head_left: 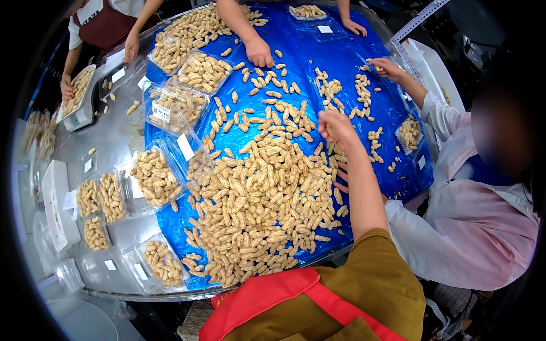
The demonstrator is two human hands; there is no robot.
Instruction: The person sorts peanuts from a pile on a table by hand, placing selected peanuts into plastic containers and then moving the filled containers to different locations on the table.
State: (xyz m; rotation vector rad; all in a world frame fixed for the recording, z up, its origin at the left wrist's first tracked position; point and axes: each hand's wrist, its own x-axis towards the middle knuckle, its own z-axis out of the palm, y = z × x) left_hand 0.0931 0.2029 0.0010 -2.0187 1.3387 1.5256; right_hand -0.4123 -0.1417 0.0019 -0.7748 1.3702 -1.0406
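Observation:
My right hand (pixel 338 129) reaches out over the blue sheet from an olive sleeve, above the far right part of a large heap of unshelled peanuts (pixel 267 187). Its fingers are curled closed; what they hold, if anything, is hidden. My left hand is not in view. Beside my forearm, spread fingers (pixel 341 177) show, belonging to the co-worker in the pale shirt. Smaller strips of peanuts (pixel 330 91) lie just beyond my hand. Left of the heap, clear plastic trays of peanuts (pixel 154 176) stand on the metal table (pixel 122 156).
Across the table, a co-worker's hand (pixel 259 52) touches loose peanuts. The co-worker at right lifts a peanut in one hand (pixel 387 68). At far left, a person holds a tray on a white scale (pixel 79 118). A white box (pixel 58 207) stands at the left edge.

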